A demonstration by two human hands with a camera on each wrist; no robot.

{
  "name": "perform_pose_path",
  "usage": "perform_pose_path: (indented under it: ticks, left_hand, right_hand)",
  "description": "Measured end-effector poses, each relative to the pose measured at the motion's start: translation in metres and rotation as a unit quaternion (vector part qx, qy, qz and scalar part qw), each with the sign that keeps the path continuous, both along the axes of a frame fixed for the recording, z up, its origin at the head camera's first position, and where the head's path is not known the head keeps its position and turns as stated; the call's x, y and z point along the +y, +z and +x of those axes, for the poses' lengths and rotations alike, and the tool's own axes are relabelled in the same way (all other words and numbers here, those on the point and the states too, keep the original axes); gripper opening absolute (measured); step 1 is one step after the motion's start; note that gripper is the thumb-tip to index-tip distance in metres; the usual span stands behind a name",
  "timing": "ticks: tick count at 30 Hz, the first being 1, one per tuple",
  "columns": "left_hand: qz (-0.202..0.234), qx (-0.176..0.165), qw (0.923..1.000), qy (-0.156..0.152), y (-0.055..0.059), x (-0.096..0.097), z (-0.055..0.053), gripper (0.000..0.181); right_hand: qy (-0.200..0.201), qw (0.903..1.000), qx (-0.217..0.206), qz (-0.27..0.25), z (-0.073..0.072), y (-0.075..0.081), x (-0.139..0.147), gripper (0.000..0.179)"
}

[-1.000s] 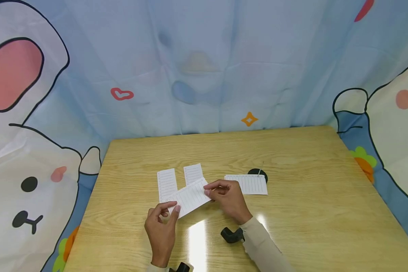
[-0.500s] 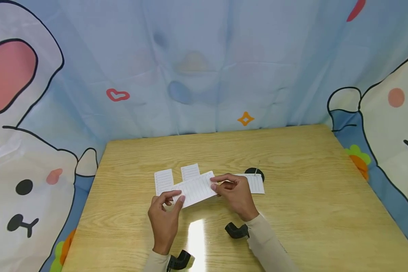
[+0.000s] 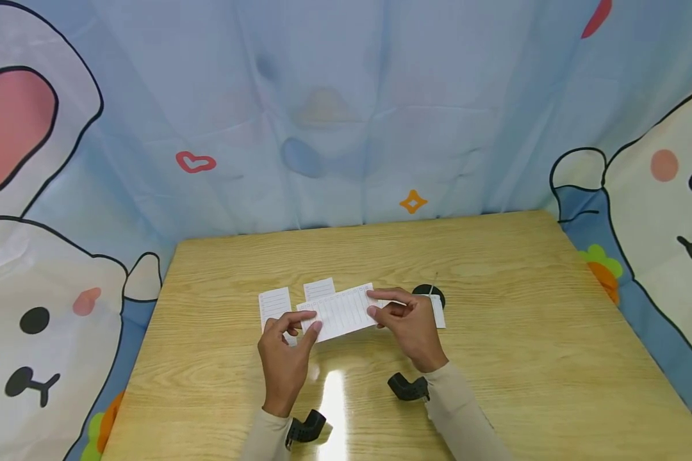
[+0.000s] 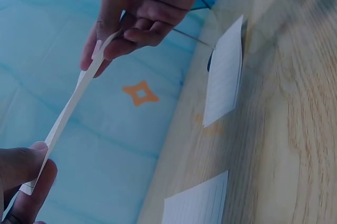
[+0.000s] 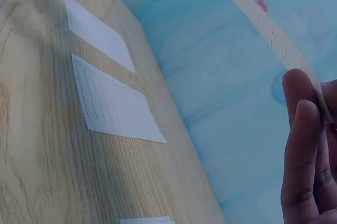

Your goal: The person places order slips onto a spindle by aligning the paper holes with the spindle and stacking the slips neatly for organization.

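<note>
A white lined paper card (image 3: 340,312) is held up between both hands over the table. My left hand (image 3: 285,365) pinches its left end between thumb and fingers; my right hand (image 3: 412,330) pinches the right end. Seen edge-on in the left wrist view, the card (image 4: 71,105) bows slightly. Behind it, two more lined cards lie on the table: a left card (image 3: 273,302) and a middle card (image 3: 319,288), both partly covered in the head view. A lined card or small stack (image 4: 224,74) lies to the right, mostly hidden by my right hand in the head view.
Just behind the right-hand cards stands a black round base (image 3: 429,292) with a thin upright rod. The wooden table (image 3: 525,358) ends at a blue cartoon-print curtain (image 3: 334,115). Black curved wrist pieces (image 3: 307,427) stick out beside both sleeves.
Both hands have carried the card away from the body and slightly right, lifting it over the lying cards in view. Their pinch stays the same. The head view has shifted slightly.
</note>
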State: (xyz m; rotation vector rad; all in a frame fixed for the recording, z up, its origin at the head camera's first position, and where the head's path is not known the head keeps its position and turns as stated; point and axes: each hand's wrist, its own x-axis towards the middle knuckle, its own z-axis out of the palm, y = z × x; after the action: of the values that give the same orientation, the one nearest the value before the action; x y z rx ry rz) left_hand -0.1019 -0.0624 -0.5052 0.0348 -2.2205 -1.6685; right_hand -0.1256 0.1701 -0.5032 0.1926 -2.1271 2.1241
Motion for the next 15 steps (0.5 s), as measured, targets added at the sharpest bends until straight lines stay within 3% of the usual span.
perform_pose_path:
  ticks: [15]
  left_hand:
    - [-0.007, 0.000, 1.0000, -0.006, 0.0034, 0.0062, -0.0084, 0.018]
  right_hand:
    - [-0.003, 1.0000, 0.009, -0.002, -0.0045, 0.0009, 0.0097, 0.029]
